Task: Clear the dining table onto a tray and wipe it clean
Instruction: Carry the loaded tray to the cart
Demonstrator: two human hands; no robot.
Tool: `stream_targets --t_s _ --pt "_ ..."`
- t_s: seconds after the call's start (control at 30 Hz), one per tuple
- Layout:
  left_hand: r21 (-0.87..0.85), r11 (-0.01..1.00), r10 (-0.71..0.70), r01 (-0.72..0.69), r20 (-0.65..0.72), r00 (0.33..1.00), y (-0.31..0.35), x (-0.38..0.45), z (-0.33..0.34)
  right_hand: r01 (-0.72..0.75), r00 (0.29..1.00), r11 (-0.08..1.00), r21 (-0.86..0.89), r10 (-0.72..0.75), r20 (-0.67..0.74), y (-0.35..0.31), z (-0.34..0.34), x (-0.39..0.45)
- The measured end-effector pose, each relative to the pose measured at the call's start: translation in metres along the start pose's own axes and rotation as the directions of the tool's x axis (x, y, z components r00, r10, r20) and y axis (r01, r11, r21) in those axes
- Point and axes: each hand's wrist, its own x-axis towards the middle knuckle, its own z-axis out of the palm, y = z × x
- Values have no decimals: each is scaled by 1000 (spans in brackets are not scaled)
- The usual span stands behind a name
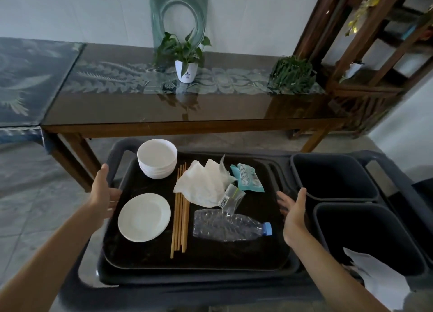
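- Dining table (164,114): stands beyond the tray; its glass top carries only two potted plants (185,60) and a patterned runner. No dishes or litter show on it. Clearing judged complete; whether it has been wiped cannot be told from this dim view.
- Cart (398,171): grey, directly under the tray, with two dark bins (335,175) set to the tray's right.
- Tray (145,257): black, loaded, seated in the cart's well.
- Crushed bottle (229,225): on the tray's near right part, blue cap pointing toward the bins.
- Crumpled tissue (201,185): tray centre, a teal wrapper (248,178) just right of it.
- Plates (144,216): tray's near left; stacked bowls (157,158) at the far left corner.
- Chopsticks (180,210): bundle running near to far down the tray's middle.
- Left hand (104,194): at the tray's left rim, fingers loose and spread, grasping nothing.
- Right hand (293,213): just off the tray's right rim, palm inward, fingers released.
- Outstanding, by judgement: wiping, or at least its confirmation.
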Motion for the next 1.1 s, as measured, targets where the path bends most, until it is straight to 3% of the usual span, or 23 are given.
stream_targets --t_s 0.27,0.7,1.1 --pt "-1 999 -41 41 -47 998 -25 13 7 17 999 994 -111 -21 -36 8 6 20" --pt "105 993 -62 57 44 997 -29 9 2 -24 999 957 -288 10 -48 20 0 24" --pt "66 990 118 -123 72 990 -60 -18 -6 112 988 932 -344 -140 -58 31 1 -5"
